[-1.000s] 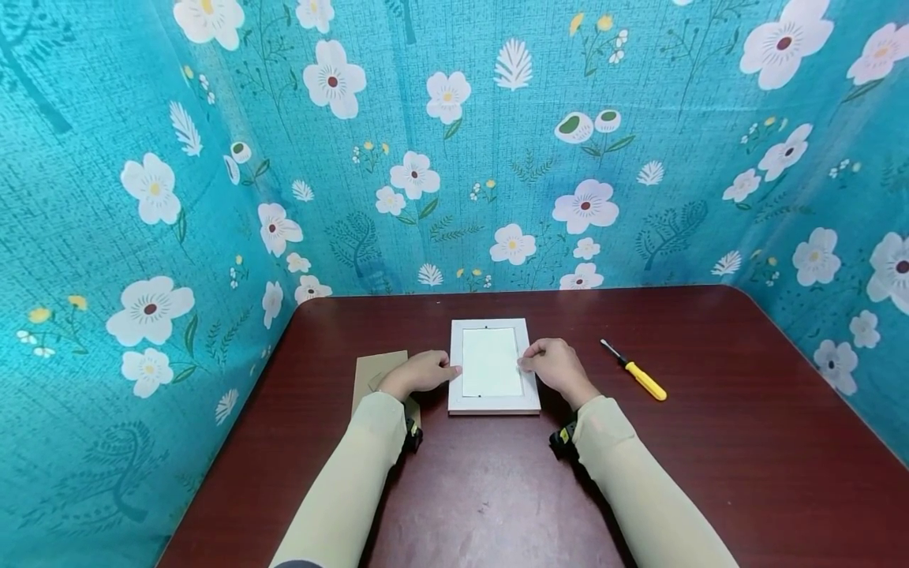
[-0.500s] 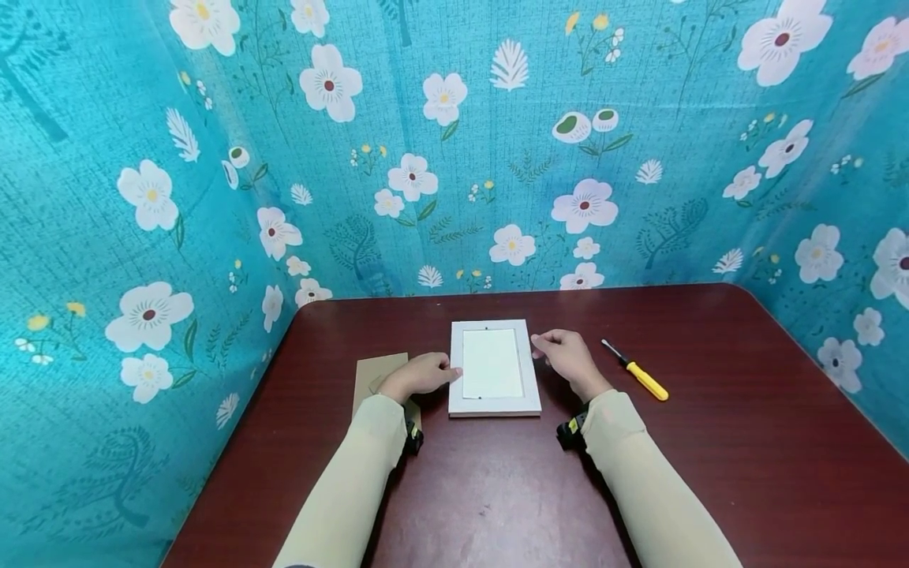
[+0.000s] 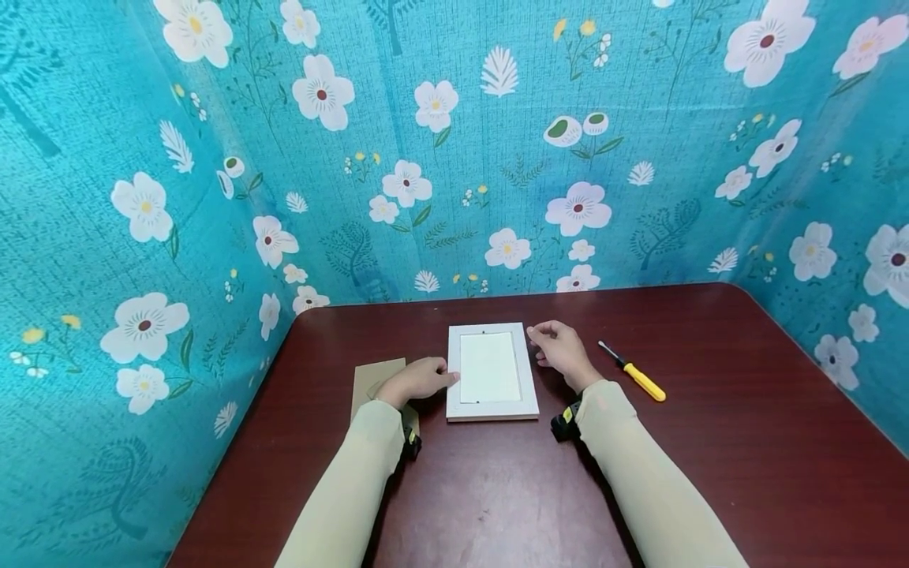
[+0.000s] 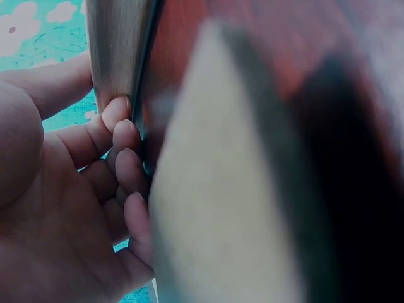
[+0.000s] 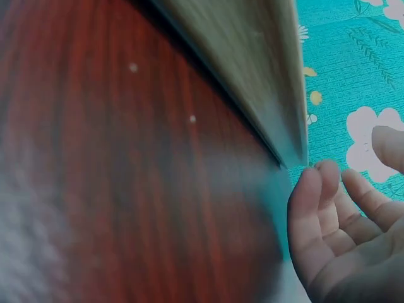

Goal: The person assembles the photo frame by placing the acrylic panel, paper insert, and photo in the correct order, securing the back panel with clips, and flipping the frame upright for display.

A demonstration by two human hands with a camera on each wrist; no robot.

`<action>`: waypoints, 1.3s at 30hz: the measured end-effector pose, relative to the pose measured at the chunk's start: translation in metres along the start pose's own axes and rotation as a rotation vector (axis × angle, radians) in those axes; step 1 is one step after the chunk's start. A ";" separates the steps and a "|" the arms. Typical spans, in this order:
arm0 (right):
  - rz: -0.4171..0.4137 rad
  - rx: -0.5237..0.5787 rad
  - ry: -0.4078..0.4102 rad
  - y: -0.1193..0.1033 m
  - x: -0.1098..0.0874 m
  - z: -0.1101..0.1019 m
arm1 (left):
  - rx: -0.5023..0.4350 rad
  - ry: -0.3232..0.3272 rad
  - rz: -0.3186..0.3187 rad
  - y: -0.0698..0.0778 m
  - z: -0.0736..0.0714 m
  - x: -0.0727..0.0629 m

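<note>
A white picture frame [image 3: 529,409] lies flat on the table, a pale panel [image 3: 490,367] filling its middle. Small dark tabs mark the panel's top and bottom edges. My left hand [image 3: 419,379] holds the frame's left side, thumb on the top face; in the left wrist view its fingers are curled against the frame's wood-toned side [image 4: 117,44]. Just off the upper right corner is my right hand [image 3: 562,351], with nothing between thumb and fingers. In the right wrist view, its fingertips are close to the frame's corner [image 5: 287,120] and the thumb stands apart; contact is hard to tell.
A yellow-handled screwdriver [image 3: 645,383] lies to the right of the right hand. Brown board [image 3: 365,379] lies partly under the left forearm. Flowered blue cloth [image 3: 426,260] hangs behind and beside the dark red table [image 3: 483,505].
My right hand has left the panel's right edge and moved right and away from me, up to the frame's upper right corner. My left hand stays at the left side.
</note>
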State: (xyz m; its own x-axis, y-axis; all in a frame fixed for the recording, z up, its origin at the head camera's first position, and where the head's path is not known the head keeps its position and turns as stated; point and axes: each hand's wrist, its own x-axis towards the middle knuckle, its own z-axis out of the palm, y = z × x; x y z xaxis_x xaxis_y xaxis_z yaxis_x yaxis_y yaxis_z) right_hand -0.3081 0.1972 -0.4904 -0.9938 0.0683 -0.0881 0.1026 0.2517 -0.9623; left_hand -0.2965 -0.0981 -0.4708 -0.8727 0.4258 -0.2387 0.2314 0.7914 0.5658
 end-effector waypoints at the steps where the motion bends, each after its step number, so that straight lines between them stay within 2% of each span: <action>1: 0.002 -0.009 -0.006 0.001 0.001 0.000 | -0.001 -0.002 -0.001 0.000 0.000 0.000; 4: -0.003 -0.040 -0.033 0.004 0.006 0.000 | -0.001 -0.005 -0.006 -0.002 0.000 0.000; 12: -0.029 -0.044 -0.073 0.013 0.016 0.003 | -0.003 -0.008 0.003 -0.003 -0.004 -0.002; 21: -0.102 -0.256 -0.031 0.017 0.019 0.007 | -0.015 -0.012 0.007 -0.002 -0.004 -0.002; 27: -0.181 -0.318 -0.032 0.023 0.021 0.004 | -0.002 -0.011 0.011 -0.001 -0.005 0.001; 33: -0.225 -0.430 -0.045 0.028 0.023 0.000 | 0.002 -0.015 0.006 0.000 -0.003 0.003; 36: -0.217 -0.446 -0.054 0.028 0.021 -0.001 | 0.017 -0.012 0.018 0.001 -0.002 0.003; 39: -0.183 -0.415 -0.046 0.025 0.020 0.000 | 0.026 -0.009 0.030 0.002 -0.002 0.003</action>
State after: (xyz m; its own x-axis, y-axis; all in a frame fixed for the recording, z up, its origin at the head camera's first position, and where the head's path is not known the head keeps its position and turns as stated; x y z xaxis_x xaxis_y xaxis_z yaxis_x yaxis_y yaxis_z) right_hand -0.3255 0.2052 -0.5165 -0.9971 -0.0538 0.0538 -0.0757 0.6221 -0.7792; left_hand -0.2992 -0.0967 -0.4688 -0.8613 0.4534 -0.2294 0.2687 0.7895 0.5518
